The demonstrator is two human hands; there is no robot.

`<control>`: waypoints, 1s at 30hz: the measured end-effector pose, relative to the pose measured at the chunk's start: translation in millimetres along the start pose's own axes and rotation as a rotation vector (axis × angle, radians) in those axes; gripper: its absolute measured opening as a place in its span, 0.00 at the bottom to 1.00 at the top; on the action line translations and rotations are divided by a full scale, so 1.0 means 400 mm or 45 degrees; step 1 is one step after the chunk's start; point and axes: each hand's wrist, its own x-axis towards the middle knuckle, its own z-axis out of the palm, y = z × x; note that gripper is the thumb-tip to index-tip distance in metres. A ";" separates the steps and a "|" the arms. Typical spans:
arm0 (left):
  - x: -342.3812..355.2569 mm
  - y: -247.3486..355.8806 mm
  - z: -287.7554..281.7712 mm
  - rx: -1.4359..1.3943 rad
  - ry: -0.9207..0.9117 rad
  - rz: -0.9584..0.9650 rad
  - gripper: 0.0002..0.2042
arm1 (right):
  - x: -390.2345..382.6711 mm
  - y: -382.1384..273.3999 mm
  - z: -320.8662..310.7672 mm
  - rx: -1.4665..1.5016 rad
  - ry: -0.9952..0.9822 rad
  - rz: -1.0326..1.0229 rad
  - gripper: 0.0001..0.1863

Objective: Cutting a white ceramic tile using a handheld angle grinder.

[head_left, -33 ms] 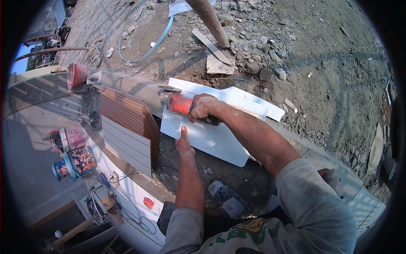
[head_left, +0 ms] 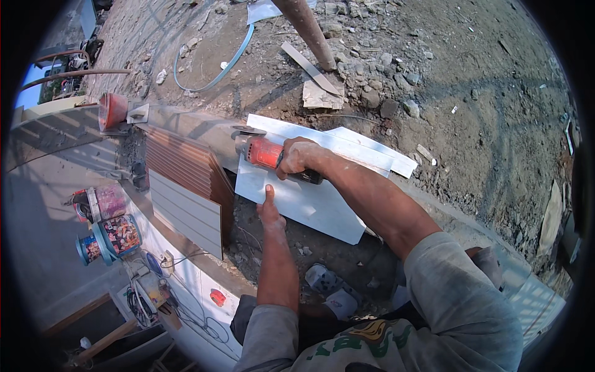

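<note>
My right hand (head_left: 297, 155) is closed around a red and black angle grinder (head_left: 263, 150), whose disc (head_left: 246, 130) is over the upper left of a white board (head_left: 316, 209). My left hand (head_left: 271, 208) grips the board's near edge, thumb on top and fingers mostly hidden. A narrow white offcut (head_left: 401, 163) lies along the board's far side. To the left lean brown ridged panels (head_left: 178, 156) and a light striped panel (head_left: 185, 211).
Rubble ground (head_left: 465, 124), a leaning metal pole (head_left: 304, 34) and a blue strip (head_left: 229, 65) are beyond. An orange bucket (head_left: 113, 111), paint pails (head_left: 121, 239) and tangled cables (head_left: 198, 325) are at left. My feet (head_left: 328, 288) show below the board.
</note>
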 end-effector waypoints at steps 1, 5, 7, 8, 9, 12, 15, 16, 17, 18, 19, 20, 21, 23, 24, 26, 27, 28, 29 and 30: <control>0.002 0.000 -0.003 0.001 0.000 0.002 0.31 | -0.002 0.002 0.000 0.002 0.013 -0.036 0.28; -0.001 -0.003 0.005 0.046 0.016 -0.023 0.33 | -0.008 0.015 -0.003 0.024 0.026 -0.050 0.30; -0.003 -0.004 0.007 0.055 0.020 -0.022 0.34 | -0.009 0.013 -0.003 0.014 0.011 -0.018 0.28; -0.003 -0.004 0.005 0.045 0.014 -0.019 0.33 | -0.009 0.011 -0.003 0.003 -0.004 0.013 0.27; -0.002 -0.004 0.003 0.036 0.009 -0.015 0.33 | -0.010 0.011 -0.003 0.003 -0.004 0.012 0.27; 0.000 -0.005 0.002 0.030 0.003 -0.029 0.33 | -0.007 0.017 0.002 -0.007 -0.006 0.009 0.27; 0.000 -0.007 0.000 0.019 0.000 -0.026 0.32 | -0.006 0.026 0.007 0.023 0.032 -0.060 0.29; 0.001 -0.008 0.000 0.019 0.001 -0.026 0.32 | -0.006 0.028 0.008 0.023 0.032 -0.065 0.29; 0.001 -0.009 0.000 0.028 0.007 -0.024 0.31 | -0.007 0.029 0.007 0.023 0.032 -0.070 0.29; 0.002 -0.010 0.000 0.037 0.013 -0.023 0.31 | -0.007 0.030 0.007 0.023 0.032 -0.069 0.29; 0.003 -0.011 0.000 0.037 0.013 -0.023 0.31 | -0.008 0.031 0.007 0.016 0.038 -0.068 0.29; 0.005 -0.012 0.000 0.030 0.017 -0.026 0.31 | -0.009 0.031 0.006 0.008 0.044 -0.068 0.29; 0.006 -0.014 0.000 0.022 0.021 -0.029 0.30 | -0.011 0.032 0.007 0.008 0.043 -0.068 0.29; 0.007 -0.013 -0.005 0.024 0.020 -0.038 0.30 | -0.013 0.033 0.008 0.023 0.056 -0.075 0.29; 0.008 -0.013 -0.007 0.025 0.018 -0.048 0.30 | -0.014 0.034 0.008 0.022 0.056 -0.076 0.29; 0.010 -0.014 -0.009 0.018 -0.005 -0.027 0.30 | -0.014 0.035 0.008 0.019 0.047 -0.080 0.29; 0.010 -0.014 -0.009 0.010 -0.029 -0.008 0.30 | -0.015 0.037 0.008 0.019 0.046 -0.080 0.29; 0.010 -0.015 -0.009 0.011 -0.028 -0.008 0.30 | -0.015 0.038 0.008 0.027 0.046 -0.080 0.29; 0.010 -0.015 -0.008 0.010 -0.028 -0.010 0.30 | -0.016 0.040 0.008 0.035 0.047 -0.080 0.29; 0.010 -0.015 -0.007 0.009 -0.027 -0.011 0.30 | -0.017 0.041 0.008 0.035 0.046 -0.080 0.29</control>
